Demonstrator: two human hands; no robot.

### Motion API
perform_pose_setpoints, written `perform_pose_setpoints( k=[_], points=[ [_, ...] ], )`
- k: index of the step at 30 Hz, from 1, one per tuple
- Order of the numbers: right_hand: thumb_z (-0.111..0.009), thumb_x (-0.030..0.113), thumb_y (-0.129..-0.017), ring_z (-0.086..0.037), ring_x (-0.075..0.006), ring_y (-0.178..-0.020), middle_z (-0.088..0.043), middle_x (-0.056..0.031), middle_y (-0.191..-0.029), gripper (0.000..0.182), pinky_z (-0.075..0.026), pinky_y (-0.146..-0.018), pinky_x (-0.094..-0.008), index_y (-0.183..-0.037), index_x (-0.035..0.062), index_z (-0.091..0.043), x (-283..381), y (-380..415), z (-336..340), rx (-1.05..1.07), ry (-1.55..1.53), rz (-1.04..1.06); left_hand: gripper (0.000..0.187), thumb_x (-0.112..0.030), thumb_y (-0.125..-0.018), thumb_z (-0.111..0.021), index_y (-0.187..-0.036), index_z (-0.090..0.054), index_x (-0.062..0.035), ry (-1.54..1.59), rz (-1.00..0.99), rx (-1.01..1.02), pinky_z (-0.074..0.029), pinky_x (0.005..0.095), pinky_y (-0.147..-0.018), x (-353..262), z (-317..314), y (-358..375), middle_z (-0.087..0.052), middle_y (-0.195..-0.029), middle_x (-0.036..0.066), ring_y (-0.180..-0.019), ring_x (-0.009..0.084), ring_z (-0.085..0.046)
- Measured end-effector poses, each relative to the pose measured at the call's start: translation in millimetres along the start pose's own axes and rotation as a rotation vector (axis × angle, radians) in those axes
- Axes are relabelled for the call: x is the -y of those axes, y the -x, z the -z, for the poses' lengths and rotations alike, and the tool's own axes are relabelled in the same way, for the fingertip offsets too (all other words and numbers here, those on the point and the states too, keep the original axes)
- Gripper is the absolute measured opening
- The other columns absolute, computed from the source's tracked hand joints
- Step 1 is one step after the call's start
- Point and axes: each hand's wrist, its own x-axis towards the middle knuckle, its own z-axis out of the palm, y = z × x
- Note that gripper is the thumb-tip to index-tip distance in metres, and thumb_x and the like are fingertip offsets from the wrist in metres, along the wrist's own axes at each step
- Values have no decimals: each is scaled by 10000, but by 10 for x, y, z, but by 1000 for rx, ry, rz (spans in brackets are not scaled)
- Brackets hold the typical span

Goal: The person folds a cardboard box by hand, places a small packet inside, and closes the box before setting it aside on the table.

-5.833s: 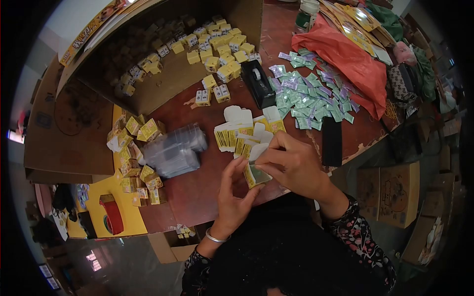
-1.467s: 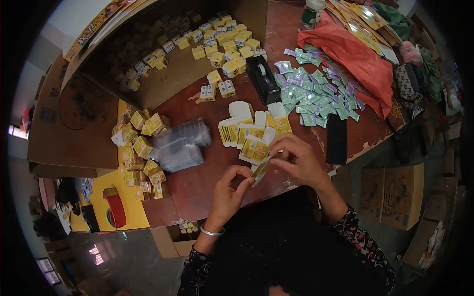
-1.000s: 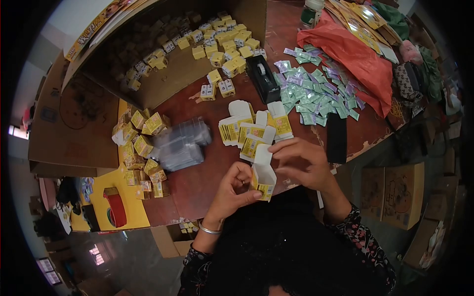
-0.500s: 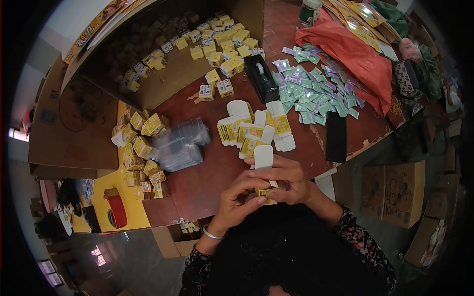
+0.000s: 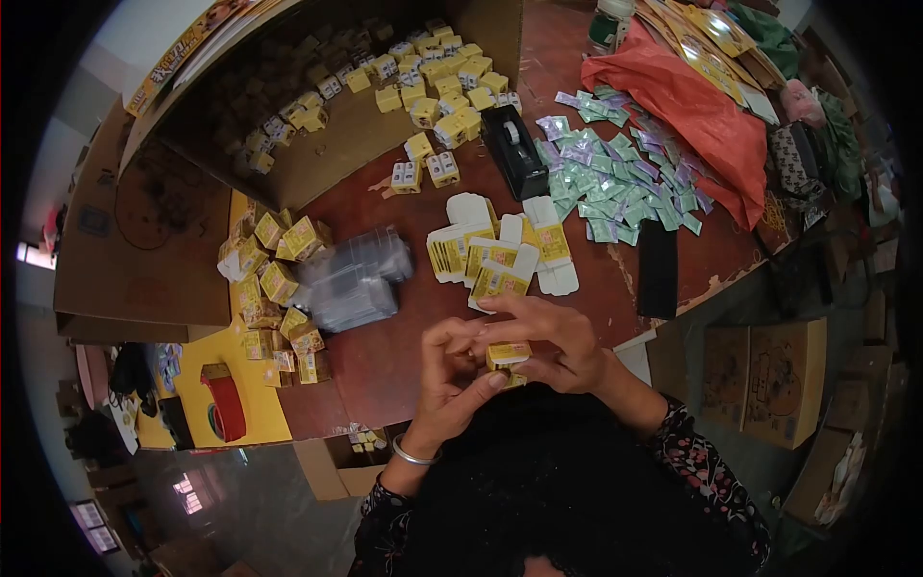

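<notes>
Fingers of both hands, grasping one small carton [image 5: 507, 354]

Carton: yellow printed card, boxy, crisp-edged; lower centre of frame, between the fingertips of left hand [image 5: 448, 380] and right hand [image 5: 565, 348], neither nearer. Long axis: partly covered, cannot tell. Just above, flat cartons [image 5: 498, 277]: smooth card, white flaps. Centre left, plastic sleeves [image 5: 351, 279]: clear, glossy. Upper right, sachets [image 5: 615, 183]: shiny, green and lilac, heaped.

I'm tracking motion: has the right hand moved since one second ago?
Yes: against the tape dispenser, the right hand moved left and slightly down the picture.
</notes>
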Motion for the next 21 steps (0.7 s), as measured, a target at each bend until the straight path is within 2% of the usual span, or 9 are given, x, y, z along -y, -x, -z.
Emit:
perform_pose_setpoints(
  k=[1, 4, 10, 13, 16, 19, 21],
  points=[
    [-710, 224, -953, -564, -408, -1322, -709, -159, -1256, 346, -491, -1066, -474, -1209, -8, -721, 28, -13, 2, -7, -18, -34, 565, 63, -960, -630, -1399, -298, -65, 11, 35, 9, -504, 362, -1010, -30, 18, -8, -490, -1400, 168, -1292, 266, -556],
    [-725, 195, -939, -544, -404, -1344, -725, -148, -1227, 346, -461, -1097, -483, -1231, 10, -722, 41, -65, 49, 56, 17, 75, 571, 44, -965, -633, -1411, -291, -59, -20, 56, 0, -500, 371, -1021, -35, 61, 15, -483, -1416, 182, -1300, 273, -553],
    [-737, 68, -898, -553, -359, -1344, -741, -122, -1204, 304, -461, -1102, -470, -1198, 18, -743, 104, -28, 42, 43, -133, -250, 610, 30, -958, -654, -1434, -283, -62, -111, 95, -40, -481, 385, -1050, -58, 24, 0, -496, -1414, 181, -1315, 281, -550],
    [-722, 13, -896, -592, -327, -1306, -740, -131, -1205, 284, -474, -1097, -447, -1179, 7, -746, 162, -50, 49, 17, -101, -300, 629, 31, -925, -686, -1412, -300, -67, -142, 93, -89, -527, 333, -945, -39, -5, -22, -567, -1329, 172, -1157, 225, -629],
    [-752, 25, -860, -654, -351, -1223, -750, -165, -1158, 273, -506, -1060, -458, -1131, -1, -763, 126, -50, 33, -40, -121, -299, 633, 30, -924, -690, -1417, -305, -66, -156, 160, -81, -518, 342, -966, -74, 0, -47, -560, -1340, 168, -1173, 216, -621],
    [-726, 10, -883, -675, -344, -1189, -759, -166, -1124, 228, -515, -1051, -450, -1107, -13, -766, 98, -29, 29, -66, -153, -316, 621, 15, -958, -662, -1450, -291, -62, -146, 183, -27, -478, 386, -1056, -73, 26, -33, -542, -1374, 156, -1306, 243, -559],
    [-715, 2, -891, -689, -342, -1161, -764, -171, -1098, 205, -527, -1035, -443, -1087, -20, -770, 107, -33, 23, -84, -148, -334, 620, 13, -958, -664, -1450, -294, -61, -144, 200, -26, -479, 381, -1054, -78, 22, -38, -542, -1375, 149, -1297, 233, -562]
  ],
)
